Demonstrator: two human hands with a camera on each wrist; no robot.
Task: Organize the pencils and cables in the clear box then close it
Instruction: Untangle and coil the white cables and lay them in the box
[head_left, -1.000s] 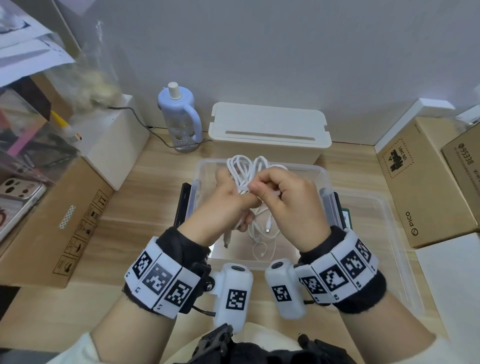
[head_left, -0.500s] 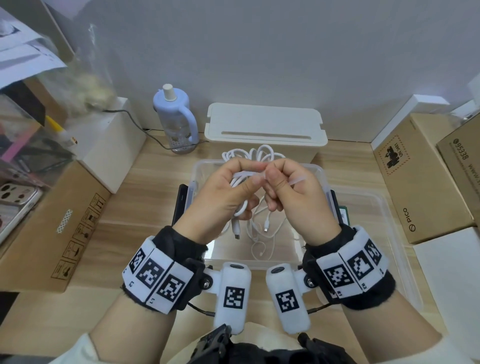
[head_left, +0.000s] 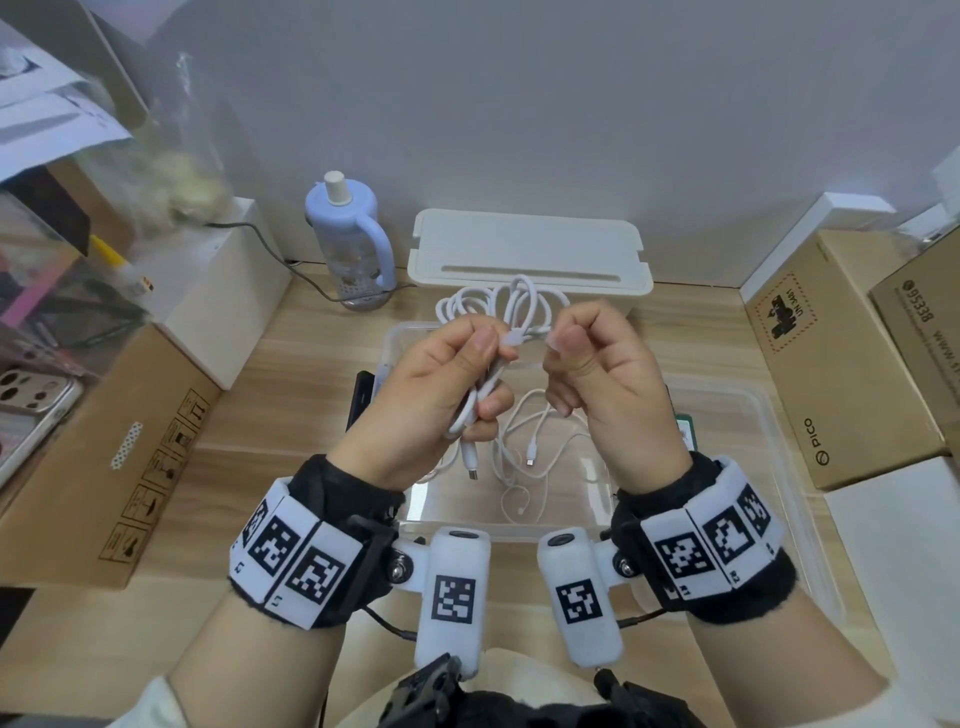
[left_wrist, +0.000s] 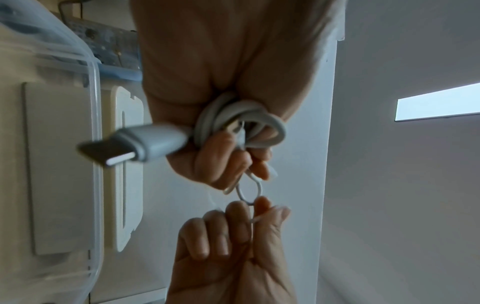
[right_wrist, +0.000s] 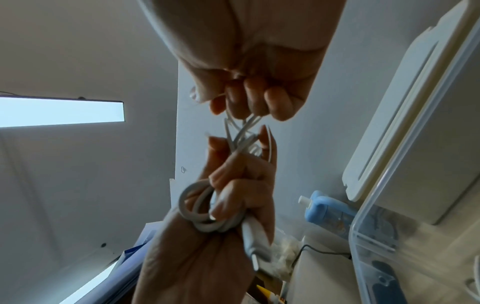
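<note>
1. White cable (head_left: 511, 312), wound into loops, is held up in the air above the clear box (head_left: 597, 493), with its loops fanning out toward the back wall.
2. The left hand (head_left: 441, 395) has its fingers curled tight round the bunched middle of the cable; the thumb presses on top. In the left wrist view the coils sit in the fist and a plug (left_wrist: 137, 146) sticks out to the side.
3. The right hand (head_left: 602, 384) is closed too, just beside the left hand, thumb and fingers pinching a thin white tie (left_wrist: 253, 221) that runs to the bundle. What kind of tie it is cannot be told.
4. A small loop of thin cord (left_wrist: 249, 190) shows between the two hands in the left wrist view.
5. The clear box stands open on the wooden desk (head_left: 156, 623), right under the hands. More white cable (head_left: 540, 441) lies loose inside it, with a small plug end showing.
6. The box's clear lid (head_left: 769, 457) lies on the desk to the right, touching the box.
7. Behind the box stands a cream-white plastic case (head_left: 530, 249) against the wall, and left of that a pale blue bottle (head_left: 348, 239).
8. Cardboard boxes (head_left: 841, 364) sit on the right; another cardboard box (head_left: 104, 467) lies on the left.
</note>
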